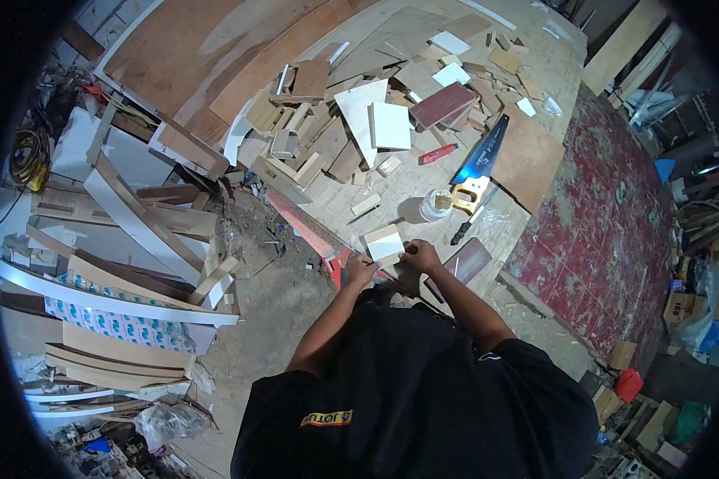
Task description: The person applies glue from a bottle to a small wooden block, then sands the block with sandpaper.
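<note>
We worked at the near edge of the desk [403,203], where the white-topped block [385,243] sat between our hands. Our left hand [361,271] had its fingers curled beside the block's near left corner; we could not tell whether they gripped it. Our right hand [421,255] had its fingers bent in on the near right corner, grasping it. The underside was hidden, so we could not tell whether the desk bore the block.

Beyond the block we had a modest bare patch, bounded by the jar [436,204] on the right and a short wood strip [366,205] on the left. The handsaw [478,172] and a dark-handled tool [465,230] crowded the right side, and a dark panel [461,265] lay beside our right forearm. Farther off, the offcut pile [423,84] closed off the room. The desk's right edge ran beside the red floor [595,207].

We counted one block, one jar, one handsaw, one dark-handled tool, one red-bodied tool [438,154] and one maroon board [444,104]. The offcuts overlapped too much to count.
</note>
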Available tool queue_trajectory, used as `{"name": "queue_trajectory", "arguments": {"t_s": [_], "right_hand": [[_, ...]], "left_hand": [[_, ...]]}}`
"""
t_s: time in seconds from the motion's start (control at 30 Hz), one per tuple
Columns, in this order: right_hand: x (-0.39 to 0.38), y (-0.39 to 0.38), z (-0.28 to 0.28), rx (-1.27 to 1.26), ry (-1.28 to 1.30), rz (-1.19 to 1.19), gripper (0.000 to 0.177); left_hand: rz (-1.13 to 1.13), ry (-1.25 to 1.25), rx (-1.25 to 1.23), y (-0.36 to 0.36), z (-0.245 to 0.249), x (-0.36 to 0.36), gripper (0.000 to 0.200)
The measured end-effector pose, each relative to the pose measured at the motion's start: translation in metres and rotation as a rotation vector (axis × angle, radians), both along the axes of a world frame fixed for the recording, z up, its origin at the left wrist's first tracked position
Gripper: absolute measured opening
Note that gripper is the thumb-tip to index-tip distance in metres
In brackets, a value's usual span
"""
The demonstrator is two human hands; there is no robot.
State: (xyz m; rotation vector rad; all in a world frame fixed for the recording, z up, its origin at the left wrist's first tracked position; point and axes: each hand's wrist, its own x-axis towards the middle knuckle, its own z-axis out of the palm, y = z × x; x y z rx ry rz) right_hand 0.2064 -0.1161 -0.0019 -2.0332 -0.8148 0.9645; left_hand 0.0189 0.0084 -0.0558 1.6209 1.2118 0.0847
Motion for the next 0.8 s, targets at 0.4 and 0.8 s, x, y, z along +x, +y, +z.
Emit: {"name": "queue_trajectory", "arguments": {"t_s": [0.4, 0.8], "right_hand": [[0.001, 0.002, 0.000, -0.072, -0.038, 0.024, 0.032], [0.001, 0.003, -0.010, -0.105, -0.042, 0.013, 0.028]], "left_hand": [[-0.012, 0.023, 0.007, 0.001, 0.013, 0.002, 0.036], [0.016, -0.033, -0.053, 0.004, -0.007, 0.002, 0.030]]}}
